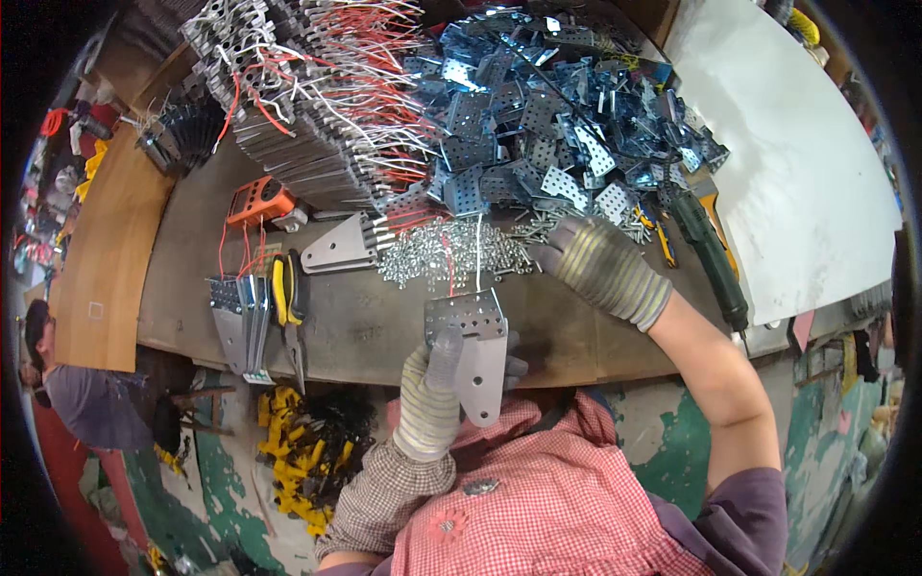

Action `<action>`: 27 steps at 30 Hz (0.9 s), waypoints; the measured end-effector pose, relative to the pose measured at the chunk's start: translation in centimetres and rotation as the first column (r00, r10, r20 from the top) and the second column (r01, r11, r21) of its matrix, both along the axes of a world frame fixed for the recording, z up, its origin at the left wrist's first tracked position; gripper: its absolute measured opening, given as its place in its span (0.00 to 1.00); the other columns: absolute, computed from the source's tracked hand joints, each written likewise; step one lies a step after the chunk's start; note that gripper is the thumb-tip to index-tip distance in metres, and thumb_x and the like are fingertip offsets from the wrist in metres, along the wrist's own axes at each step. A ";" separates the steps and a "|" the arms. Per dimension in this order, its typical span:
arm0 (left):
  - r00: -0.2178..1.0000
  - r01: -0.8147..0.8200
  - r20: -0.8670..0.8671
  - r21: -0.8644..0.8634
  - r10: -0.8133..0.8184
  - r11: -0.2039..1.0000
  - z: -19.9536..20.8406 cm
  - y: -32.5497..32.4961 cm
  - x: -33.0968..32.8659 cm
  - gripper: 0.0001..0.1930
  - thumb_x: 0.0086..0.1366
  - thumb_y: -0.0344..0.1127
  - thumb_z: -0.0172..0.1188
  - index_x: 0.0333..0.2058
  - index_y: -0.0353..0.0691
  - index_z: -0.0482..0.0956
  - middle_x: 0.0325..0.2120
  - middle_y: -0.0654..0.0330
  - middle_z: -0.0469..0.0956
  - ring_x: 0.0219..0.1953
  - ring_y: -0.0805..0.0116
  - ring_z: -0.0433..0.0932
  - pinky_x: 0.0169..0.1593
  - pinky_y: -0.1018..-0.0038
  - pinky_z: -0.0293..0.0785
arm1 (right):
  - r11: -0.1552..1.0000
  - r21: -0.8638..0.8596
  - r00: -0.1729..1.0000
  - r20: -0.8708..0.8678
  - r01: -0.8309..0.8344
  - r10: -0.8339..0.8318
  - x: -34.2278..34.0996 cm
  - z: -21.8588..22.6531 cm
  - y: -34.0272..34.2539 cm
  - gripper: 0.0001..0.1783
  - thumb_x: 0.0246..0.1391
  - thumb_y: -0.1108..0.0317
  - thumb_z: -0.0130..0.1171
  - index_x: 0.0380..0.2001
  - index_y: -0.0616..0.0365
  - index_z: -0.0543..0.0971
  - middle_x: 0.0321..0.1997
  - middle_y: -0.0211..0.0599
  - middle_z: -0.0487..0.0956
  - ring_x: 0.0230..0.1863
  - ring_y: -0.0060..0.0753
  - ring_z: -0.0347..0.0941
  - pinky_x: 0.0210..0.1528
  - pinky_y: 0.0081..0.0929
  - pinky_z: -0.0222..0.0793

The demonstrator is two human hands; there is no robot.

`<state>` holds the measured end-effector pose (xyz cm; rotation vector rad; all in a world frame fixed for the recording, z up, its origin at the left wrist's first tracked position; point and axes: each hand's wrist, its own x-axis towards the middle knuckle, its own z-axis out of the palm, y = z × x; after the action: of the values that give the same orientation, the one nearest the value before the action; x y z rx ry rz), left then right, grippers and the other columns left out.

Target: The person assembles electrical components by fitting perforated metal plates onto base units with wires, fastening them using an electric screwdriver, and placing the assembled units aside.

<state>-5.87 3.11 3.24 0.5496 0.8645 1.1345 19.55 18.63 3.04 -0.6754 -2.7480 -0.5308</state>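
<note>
In my gloved left hand (429,398) is a grey metal bracket (480,370) with a perforated top plate and a tapered lower part, held upright near the table's front edge. A red and a white wire rise from its top. My gloved right hand (610,271) reaches over the table, its fingers drawn together at the right side of a pile of small silver screws and nuts (451,252). Whatever its fingertips grip is too small to make out. Behind that hand lie longer loose screws (629,223). Another tapered bracket (341,247) rests left of the pile.
A heap of shiny perforated plates (538,115) and stacked wired brackets (307,154) fill the back. Leftward are an orange meter (259,202), upright metal plates (240,326) and yellow-black pliers (288,298). A green electric screwdriver (708,254) lies right, beside a white sheet (816,173).
</note>
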 end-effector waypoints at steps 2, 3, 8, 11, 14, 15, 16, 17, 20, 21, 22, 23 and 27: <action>0.999 -0.019 -0.049 0.008 0.019 1.000 0.1 0.1 -0.2 0.35 0.72 0.62 0.62 0.56 0.30 0.79 0.45 0.47 0.86 0.41 0.53 0.89 0.44 0.62 0.89 | 0.997 -0.026 0.991 -0.102 0.079 -0.081 0.5 -0.3 -0.4 0.15 0.57 0.66 0.60 0.48 0.49 0.82 0.35 0.31 0.78 0.42 0.37 0.78 0.40 0.38 0.77; 0.998 -0.020 -0.051 0.005 0.020 1.000 0.2 0.1 -0.1 0.35 0.72 0.62 0.62 0.56 0.30 0.79 0.45 0.47 0.86 0.41 0.53 0.89 0.44 0.62 0.89 | 0.993 -0.083 0.967 -0.235 0.080 -0.097 0.6 -0.9 -0.5 0.18 0.52 0.71 0.64 0.48 0.50 0.82 0.39 0.33 0.81 0.43 0.42 0.79 0.41 0.43 0.77; 0.987 -0.076 -0.144 -0.009 0.074 0.997 1.0 0.5 0.7 0.32 0.71 0.60 0.66 0.52 0.30 0.82 0.40 0.50 0.87 0.37 0.57 0.90 0.40 0.65 0.89 | 0.882 -0.471 0.693 -0.644 -0.027 -0.323 -0.8 0.7 -4.6 0.20 0.55 0.79 0.64 0.52 0.55 0.79 0.40 0.33 0.81 0.42 0.32 0.82 0.45 0.31 0.80; 0.983 -0.089 -0.167 -0.043 0.081 0.995 1.0 0.6 1.0 0.29 0.71 0.57 0.65 0.51 0.31 0.82 0.40 0.51 0.87 0.36 0.59 0.89 0.36 0.67 0.87 | 0.614 -0.694 0.419 -0.718 -0.375 -0.556 -2.3 1.5 -8.0 0.23 0.57 0.83 0.64 0.56 0.56 0.77 0.43 0.35 0.82 0.45 0.26 0.82 0.49 0.25 0.79; 0.948 -0.128 -0.292 0.018 0.128 0.992 0.3 0.6 1.2 0.28 0.71 0.56 0.66 0.50 0.33 0.83 0.39 0.55 0.87 0.36 0.65 0.88 0.38 0.71 0.84 | 0.525 -0.666 0.340 -0.734 -0.529 -0.588 -3.3 0.8 -9.6 0.25 0.56 0.83 0.66 0.57 0.58 0.77 0.44 0.36 0.83 0.44 0.26 0.82 0.48 0.25 0.80; 0.949 -0.121 -0.291 0.017 0.121 0.992 0.1 0.7 1.3 0.28 0.71 0.56 0.66 0.50 0.33 0.83 0.39 0.55 0.87 0.36 0.65 0.88 0.38 0.71 0.84 | 0.582 -0.663 0.399 -0.748 -0.471 -0.530 -3.3 0.7 -9.7 0.25 0.55 0.83 0.67 0.56 0.59 0.78 0.43 0.36 0.83 0.44 0.27 0.82 0.47 0.25 0.80; 0.943 -0.124 -0.309 0.029 0.127 0.992 0.0 0.7 1.3 0.28 0.70 0.57 0.67 0.50 0.33 0.84 0.39 0.57 0.87 0.36 0.68 0.87 0.39 0.73 0.83 | 0.636 -0.649 0.460 -0.755 -0.418 -0.467 -3.5 0.6 -9.7 0.25 0.54 0.84 0.67 0.56 0.59 0.78 0.42 0.36 0.83 0.43 0.28 0.82 0.46 0.26 0.80; 0.936 -0.128 -0.326 0.041 0.134 0.991 -0.1 0.7 1.3 0.28 0.70 0.57 0.68 0.49 0.33 0.84 0.39 0.59 0.87 0.37 0.72 0.86 0.40 0.74 0.82 | 0.658 -0.634 0.467 -0.763 -0.407 -0.447 -3.7 0.8 -9.7 0.27 0.51 0.86 0.67 0.55 0.59 0.79 0.40 0.37 0.82 0.41 0.33 0.83 0.44 0.28 0.80; 0.893 -0.120 -0.425 0.091 0.148 0.989 -0.6 0.4 1.2 0.20 0.75 0.48 0.65 0.48 0.34 0.86 0.35 0.65 0.84 0.36 0.80 0.77 0.42 0.78 0.75 | 0.737 -0.591 0.552 -0.753 -0.328 -0.359 -3.5 1.3 -9.5 0.24 0.51 0.83 0.66 0.53 0.60 0.79 0.38 0.38 0.81 0.38 0.38 0.82 0.40 0.33 0.79; 0.894 -0.122 -0.423 0.091 0.149 0.988 -0.5 0.3 1.3 0.20 0.75 0.48 0.65 0.48 0.34 0.86 0.35 0.65 0.84 0.36 0.80 0.77 0.42 0.78 0.75 | 0.737 -0.592 0.554 -0.752 -0.327 -0.358 -3.4 1.6 -9.3 0.24 0.51 0.83 0.66 0.53 0.60 0.79 0.38 0.38 0.81 0.38 0.38 0.82 0.40 0.33 0.79; 0.888 -0.123 -0.429 0.124 0.165 0.985 -0.3 0.4 1.6 0.18 0.76 0.46 0.63 0.48 0.33 0.85 0.35 0.66 0.84 0.36 0.81 0.76 0.42 0.79 0.75 | 0.850 -0.471 0.700 -0.689 -0.234 -0.188 -3.3 1.9 -9.1 0.22 0.52 0.80 0.65 0.52 0.61 0.80 0.37 0.38 0.80 0.37 0.40 0.80 0.39 0.35 0.79; 0.882 -0.123 -0.434 0.157 0.180 0.980 -0.2 0.4 1.8 0.17 0.77 0.43 0.62 0.47 0.33 0.85 0.35 0.67 0.84 0.36 0.81 0.75 0.41 0.79 0.74 | 0.934 -0.313 0.826 -0.563 -0.171 -0.037 -3.2 2.1 -9.0 0.20 0.53 0.76 0.64 0.51 0.61 0.80 0.36 0.37 0.80 0.35 0.42 0.79 0.37 0.37 0.78; 0.897 -0.080 -0.424 0.131 0.129 0.988 -0.9 -0.4 1.7 0.17 0.78 0.45 0.61 0.48 0.33 0.84 0.39 0.65 0.84 0.37 0.80 0.78 0.42 0.79 0.76 | 0.924 -0.233 0.835 -0.533 -0.302 0.139 -3.3 2.3 -9.5 0.17 0.56 0.71 0.64 0.49 0.60 0.81 0.37 0.36 0.80 0.37 0.42 0.80 0.39 0.38 0.78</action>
<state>-4.16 2.69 2.39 0.8774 1.2301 1.1827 16.23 9.15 5.36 -0.4590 -2.3632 0.1319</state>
